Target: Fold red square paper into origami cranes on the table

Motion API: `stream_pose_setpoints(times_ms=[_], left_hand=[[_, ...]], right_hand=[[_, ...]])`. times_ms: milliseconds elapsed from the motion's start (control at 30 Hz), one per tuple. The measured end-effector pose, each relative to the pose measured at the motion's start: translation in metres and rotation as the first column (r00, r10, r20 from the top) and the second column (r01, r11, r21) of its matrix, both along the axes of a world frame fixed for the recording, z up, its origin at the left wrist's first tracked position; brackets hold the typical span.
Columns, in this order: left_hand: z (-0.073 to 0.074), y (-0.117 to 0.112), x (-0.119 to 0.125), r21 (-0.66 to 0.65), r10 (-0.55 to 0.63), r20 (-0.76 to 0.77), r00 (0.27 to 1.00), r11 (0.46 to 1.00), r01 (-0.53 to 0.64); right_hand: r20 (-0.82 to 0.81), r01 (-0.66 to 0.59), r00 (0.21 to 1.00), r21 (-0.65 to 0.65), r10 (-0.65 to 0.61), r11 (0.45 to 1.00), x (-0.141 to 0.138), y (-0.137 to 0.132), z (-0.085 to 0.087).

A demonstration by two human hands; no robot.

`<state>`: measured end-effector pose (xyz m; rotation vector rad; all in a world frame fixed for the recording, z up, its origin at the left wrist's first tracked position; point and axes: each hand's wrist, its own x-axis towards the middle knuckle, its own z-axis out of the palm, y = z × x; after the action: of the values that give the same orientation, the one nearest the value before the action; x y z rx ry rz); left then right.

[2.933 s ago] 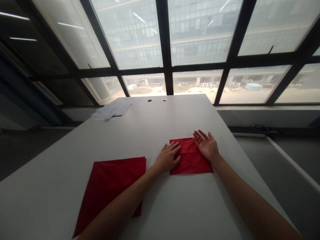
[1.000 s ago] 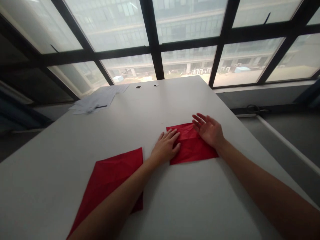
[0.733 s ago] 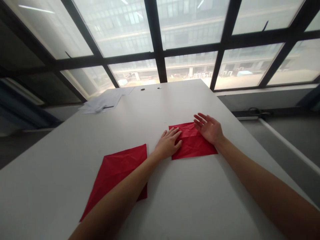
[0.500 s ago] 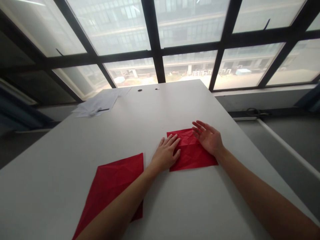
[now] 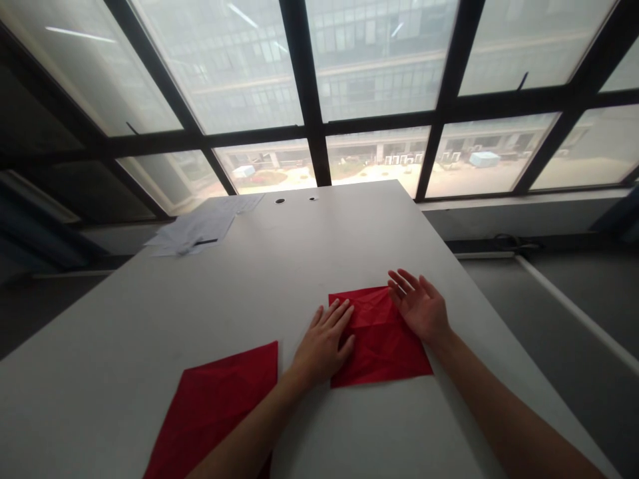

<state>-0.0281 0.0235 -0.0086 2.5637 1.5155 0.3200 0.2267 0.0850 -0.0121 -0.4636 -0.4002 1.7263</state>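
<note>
A creased red sheet (image 5: pixel 379 339), which looks like paper or thin cloth, lies flat on the white table. On its left edge rests my left hand (image 5: pixel 323 342), palm down with the fingers spread. My right hand (image 5: pixel 422 309) is at the sheet's right edge, turned on its side with the palm facing left and the fingers apart; nothing is in it. A second, larger red sheet (image 5: pixel 219 392) lies to the left, partly covered by my left forearm.
Loose white papers (image 5: pixel 200 223) with a dark, thin pen-like object (image 5: pixel 206 242) lie at the table's far left. Two small holes pierce the white table (image 5: pixel 344 233) near its far edge. Large windows (image 5: pixel 369 60) stand behind it. Dark cables (image 5: pixel 516 244) lie right of the table.
The whole view has tilted up, so table and hands appear lower. Both hands keep nearly the same places on the sheet, which still lies flat.
</note>
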Motion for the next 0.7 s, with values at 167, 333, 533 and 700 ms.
stream_pose_setpoints(times_ms=[167,333,533,700], left_hand=[[-0.001,0.001,-0.001,0.015,0.003,-0.011,1.0,1.0,-0.003],[-0.004,0.002,-0.001,0.024,0.0,-0.001,1.0,1.0,0.0],[-0.007,0.003,0.0,0.036,0.004,0.013,1.0,0.999,-0.004],[-0.006,0.004,-0.001,0.03,0.0,-0.015,1.0,1.0,0.0]], right_hand=[[-0.01,0.023,1.0,0.018,-0.023,1.0,-0.002,-0.002,0.006],[0.0,-0.344,0.938,0.095,0.346,0.934,-0.011,-0.013,0.013],[0.082,-0.525,0.849,0.038,0.521,0.85,-0.011,-0.01,0.001],[0.018,-0.302,0.953,0.094,0.302,0.949,0.005,-0.004,0.008]])
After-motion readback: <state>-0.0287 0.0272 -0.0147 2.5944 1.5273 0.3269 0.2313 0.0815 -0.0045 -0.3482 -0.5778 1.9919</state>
